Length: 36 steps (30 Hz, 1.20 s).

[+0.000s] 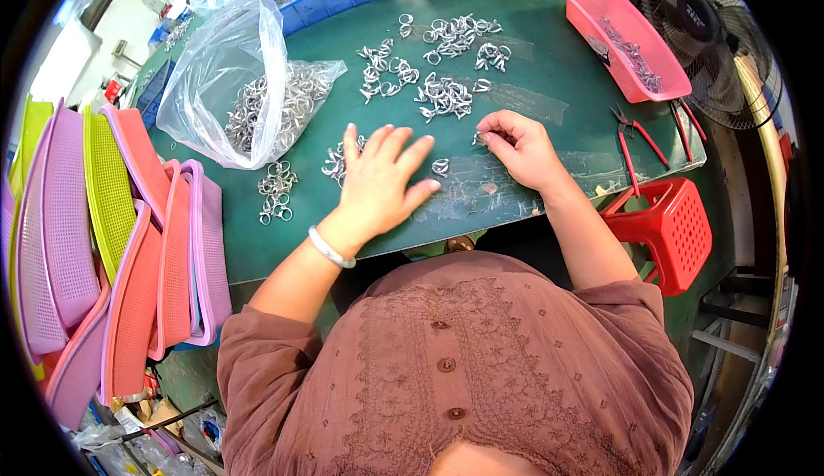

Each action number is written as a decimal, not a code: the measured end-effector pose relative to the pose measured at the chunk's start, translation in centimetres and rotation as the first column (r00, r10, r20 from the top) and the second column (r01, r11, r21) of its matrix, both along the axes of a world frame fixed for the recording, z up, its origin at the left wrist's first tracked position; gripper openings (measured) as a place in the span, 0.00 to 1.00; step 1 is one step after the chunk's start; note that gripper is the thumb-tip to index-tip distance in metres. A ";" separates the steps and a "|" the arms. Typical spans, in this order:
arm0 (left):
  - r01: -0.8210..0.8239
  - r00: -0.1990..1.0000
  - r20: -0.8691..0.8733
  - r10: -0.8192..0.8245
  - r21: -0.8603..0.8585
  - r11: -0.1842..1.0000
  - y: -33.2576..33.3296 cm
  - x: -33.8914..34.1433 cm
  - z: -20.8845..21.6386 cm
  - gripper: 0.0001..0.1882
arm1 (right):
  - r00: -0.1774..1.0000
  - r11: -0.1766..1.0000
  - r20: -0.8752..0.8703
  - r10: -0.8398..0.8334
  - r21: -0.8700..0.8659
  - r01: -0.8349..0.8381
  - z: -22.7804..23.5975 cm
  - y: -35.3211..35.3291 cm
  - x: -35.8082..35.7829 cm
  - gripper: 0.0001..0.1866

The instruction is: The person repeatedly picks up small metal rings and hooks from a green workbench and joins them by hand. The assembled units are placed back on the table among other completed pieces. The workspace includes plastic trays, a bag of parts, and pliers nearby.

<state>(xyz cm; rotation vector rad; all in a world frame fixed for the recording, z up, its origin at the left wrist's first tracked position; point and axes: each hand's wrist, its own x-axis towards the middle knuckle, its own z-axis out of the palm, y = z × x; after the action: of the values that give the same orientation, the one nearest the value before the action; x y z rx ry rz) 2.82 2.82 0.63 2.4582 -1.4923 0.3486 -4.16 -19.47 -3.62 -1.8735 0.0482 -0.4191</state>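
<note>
My left hand (382, 171), a pale bangle at its wrist, is spread with fingers apart over a small pile of silver metal rings (334, 165), partly hidden under it. To the right, my right hand (519, 150) pinches a small silver ring (477, 139) between thumb and forefinger. One loose ring (440, 167) lies on the green table between the hands. Farther off are several heaps of rings (446, 97). Left of my left hand sits another little group of rings (276, 191), and behind it an open clear plastic bag (215, 90) bulges with more.
Stacked purple, green and coral baskets (129, 236) crowd the left side. A pink tray (627, 42) with metal pieces stands at the far right, near red-handled pliers (637, 137) and a fan (695, 17). A blue crate (335, 0) is at the back; a red stool (678, 231) stands below the right edge.
</note>
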 end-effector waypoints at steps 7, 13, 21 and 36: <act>0.108 0.994 0.022 -0.106 -0.123 0.986 -1.8 0.1 -0.9 0.10 | 1.000 0.994 -0.015 0.008 0.107 -0.006 -0.5 -0.2 0.0 0.04; -0.029 0.999 0.043 0.033 -0.079 0.996 0.9 1.5 -1.2 0.04 | 0.998 0.980 -0.009 0.063 0.188 -0.060 -0.3 -0.4 -0.1 0.05; -0.153 0.987 0.035 0.157 -0.087 0.984 1.7 0.5 0.1 0.14 | 0.980 0.847 -0.004 0.200 0.503 -0.171 1.3 -0.1 -0.5 0.07; -0.017 0.947 -0.271 -0.174 -0.584 0.812 -1.9 -2.3 0.9 0.08 | 0.927 0.676 0.226 0.298 0.636 -0.372 2.8 4.1 -2.2 0.09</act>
<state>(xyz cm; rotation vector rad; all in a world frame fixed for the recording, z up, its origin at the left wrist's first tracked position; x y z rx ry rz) 0.48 0.88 1.54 1.8513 -1.1332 0.3195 -6.35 -15.42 -0.85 -1.0967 -0.1973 -0.1953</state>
